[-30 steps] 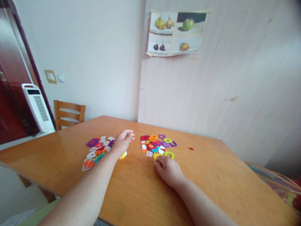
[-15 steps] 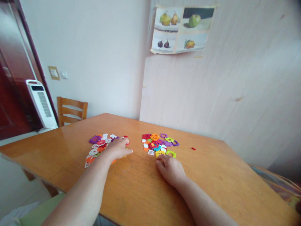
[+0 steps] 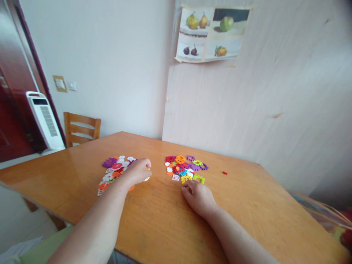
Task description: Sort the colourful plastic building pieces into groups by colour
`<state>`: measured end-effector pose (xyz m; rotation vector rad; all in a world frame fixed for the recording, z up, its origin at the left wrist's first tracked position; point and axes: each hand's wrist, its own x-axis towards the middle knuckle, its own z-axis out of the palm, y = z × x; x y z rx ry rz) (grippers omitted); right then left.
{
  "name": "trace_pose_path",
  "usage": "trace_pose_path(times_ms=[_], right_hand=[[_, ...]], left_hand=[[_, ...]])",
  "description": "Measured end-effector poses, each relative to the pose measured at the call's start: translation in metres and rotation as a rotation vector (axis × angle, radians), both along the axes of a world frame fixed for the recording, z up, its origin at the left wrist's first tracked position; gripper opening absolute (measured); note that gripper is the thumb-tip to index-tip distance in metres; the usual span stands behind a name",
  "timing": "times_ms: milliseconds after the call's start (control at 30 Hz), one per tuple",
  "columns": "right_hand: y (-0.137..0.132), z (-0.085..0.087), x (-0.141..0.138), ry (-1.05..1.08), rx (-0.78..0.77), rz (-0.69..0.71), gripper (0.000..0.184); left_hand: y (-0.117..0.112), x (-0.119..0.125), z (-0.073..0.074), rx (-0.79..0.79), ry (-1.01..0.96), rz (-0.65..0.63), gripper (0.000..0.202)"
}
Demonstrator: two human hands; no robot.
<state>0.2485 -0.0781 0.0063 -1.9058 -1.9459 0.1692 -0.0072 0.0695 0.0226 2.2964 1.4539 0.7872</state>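
My left hand [image 3: 139, 171] is over the right side of the left pile of plastic building pieces [image 3: 116, 166]. Its fingers and thumb are drawn together; a bit of yellow [image 3: 147, 169] shows between them, but whether it is gripped is unclear. My right hand [image 3: 199, 196] rests on the table with curled fingers, just in front of a yellow square piece [image 3: 186, 179] and a lime-green square frame [image 3: 199, 179]. Anything inside its fingers is hidden. Behind these lies the right pile [image 3: 180, 168], with red, orange, purple and white pieces. A white window-shaped piece [image 3: 175, 177] lies at its front.
A small red piece [image 3: 224, 172] lies alone on the wooden table [image 3: 247, 212], right of the piles. A wooden chair [image 3: 82, 128] and a white tower appliance [image 3: 46, 119] stand beyond the table's left side. Fruit pictures [image 3: 213, 35] hang on the wall behind.
My left hand has closed, its fingers and thumb coming together. The red pieces by its fingertips no longer show. My right hand stays in place. The view has shifted slightly.
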Motion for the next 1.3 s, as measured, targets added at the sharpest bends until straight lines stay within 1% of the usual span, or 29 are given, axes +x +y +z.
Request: trace_pose_path(times_ms=[133,200,333,467,533,600,667,733,800,900,1000,1100,1200,1267,1300], right_hand=[[0.000,0.000,0.000,0.003,-0.011,0.000,0.023],[0.000,0.000,0.000,0.009,-0.001,0.003,0.024],[0.000,0.000,-0.002,0.014,0.011,0.011,0.025],[0.000,0.001,-0.003,0.001,0.006,0.004,0.024],[-0.001,0.002,-0.003,0.003,0.007,0.007,0.023],[-0.001,0.002,-0.003,0.005,0.008,0.009,0.023],[-0.002,0.003,-0.003,0.004,0.013,0.009,0.023],[-0.003,0.003,-0.003,0.000,0.024,0.014,0.023],[-0.003,0.003,-0.003,-0.007,0.029,0.021,0.024],[-0.003,0.004,-0.004,-0.026,0.028,0.024,0.023],[-0.003,0.004,-0.005,-0.040,0.034,0.030,0.023],[-0.003,0.003,-0.005,-0.036,0.036,0.036,0.023],[-0.003,0.002,-0.005,-0.026,0.045,0.044,0.023],[-0.003,0.003,-0.004,-0.017,0.048,0.050,0.023],[-0.003,0.003,-0.004,-0.013,0.046,0.051,0.023]], left_hand=[[-0.002,0.009,0.005,-0.060,-0.257,-0.055,0.017],[-0.006,0.015,0.008,-0.131,-0.383,-0.074,0.021],[-0.016,0.033,0.010,-0.274,-0.640,-0.068,0.038],[-0.021,0.050,0.007,-0.500,-0.974,-0.186,0.048],[-0.019,0.052,0.007,-0.537,-1.048,-0.197,0.047],[-0.017,0.049,0.008,-0.510,-1.060,-0.158,0.045],[-0.015,0.044,0.010,-0.444,-1.008,-0.081,0.045],[-0.016,0.039,0.012,-0.356,-0.863,-0.003,0.043],[-0.018,0.037,0.012,-0.278,-0.668,0.009,0.039],[-0.023,0.040,0.008,-0.226,-0.438,-0.110,0.032],[-0.027,0.048,0.001,-0.252,-0.340,-0.232,0.031],[-0.032,0.055,-0.004,-0.371,-0.384,-0.334,0.039],[-0.039,0.059,-0.005,-0.496,-0.461,-0.450,0.044],[-0.042,0.061,-0.003,-0.543,-0.488,-0.501,0.044],[-0.042,0.062,-0.002,-0.538,-0.498,-0.505,0.043]])
